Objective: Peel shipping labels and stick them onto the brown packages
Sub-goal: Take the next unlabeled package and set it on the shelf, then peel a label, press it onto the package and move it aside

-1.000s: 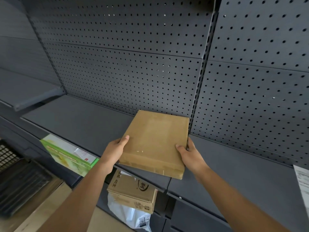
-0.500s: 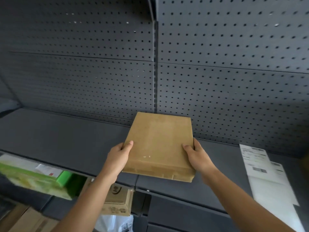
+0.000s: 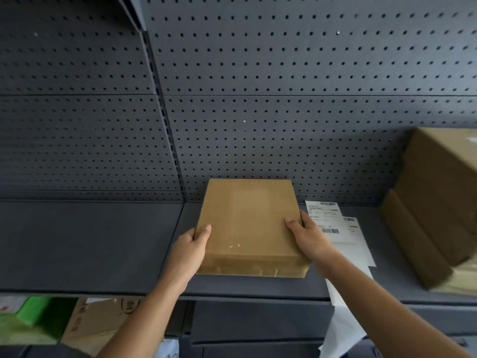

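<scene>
A flat brown package (image 3: 249,223) lies on or just over the dark grey shelf (image 3: 90,244), square to the pegboard back. My left hand (image 3: 189,248) grips its left edge with the thumb on top. My right hand (image 3: 308,237) grips its right edge the same way. Just right of the package, a strip of white shipping labels (image 3: 335,228) with barcodes lies on the shelf and hangs over the front edge. The top of the package carries no label.
A stack of brown packages (image 3: 436,202) stands at the right end of the shelf. Behind is a grey pegboard wall (image 3: 284,99). Below the shelf at the left sit a green box (image 3: 28,321) and a printed cardboard box (image 3: 100,321).
Both hands have carried the package rightwards along the shelf, and the view has turned with them. The label strip and the stack of packages at the right have come into view.
</scene>
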Tool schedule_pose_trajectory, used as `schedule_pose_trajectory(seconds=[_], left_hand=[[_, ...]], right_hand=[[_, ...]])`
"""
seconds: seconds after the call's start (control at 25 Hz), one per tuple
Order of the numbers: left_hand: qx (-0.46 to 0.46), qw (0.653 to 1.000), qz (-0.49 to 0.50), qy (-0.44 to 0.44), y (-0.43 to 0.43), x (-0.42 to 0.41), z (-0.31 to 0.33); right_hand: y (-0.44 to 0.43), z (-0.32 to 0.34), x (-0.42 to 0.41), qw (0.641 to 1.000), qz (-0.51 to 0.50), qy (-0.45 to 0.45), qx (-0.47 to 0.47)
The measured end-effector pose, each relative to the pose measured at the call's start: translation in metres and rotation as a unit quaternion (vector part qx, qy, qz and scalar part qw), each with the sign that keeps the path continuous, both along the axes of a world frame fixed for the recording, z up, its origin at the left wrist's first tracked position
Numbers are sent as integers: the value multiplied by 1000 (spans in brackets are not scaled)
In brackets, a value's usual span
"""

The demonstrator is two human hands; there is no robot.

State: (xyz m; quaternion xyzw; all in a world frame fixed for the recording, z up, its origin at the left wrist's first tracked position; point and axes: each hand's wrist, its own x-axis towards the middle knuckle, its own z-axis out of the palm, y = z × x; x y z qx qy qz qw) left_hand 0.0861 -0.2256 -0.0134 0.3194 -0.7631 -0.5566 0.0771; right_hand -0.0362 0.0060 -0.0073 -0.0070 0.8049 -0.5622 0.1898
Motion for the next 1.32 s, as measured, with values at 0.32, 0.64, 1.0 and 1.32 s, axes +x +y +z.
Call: schedule_pose_trajectory(seconds=[0.32,0.64,1.0,1.32], left_hand=[[-28,1000,1,-13,11,1,-22],[-79,997,-13,-22,13,5,-16],[-218,971,-94,34,42,-25,24],[-143,940,-283,124,122,-79,30]], right_hand=[[12,-19,2,1000,7,19,3],[17,-18,1,1000,24,6,-19],[77,-5,-16,996,-4,58,61],[141,-7,-17,984,-42,109,133]])
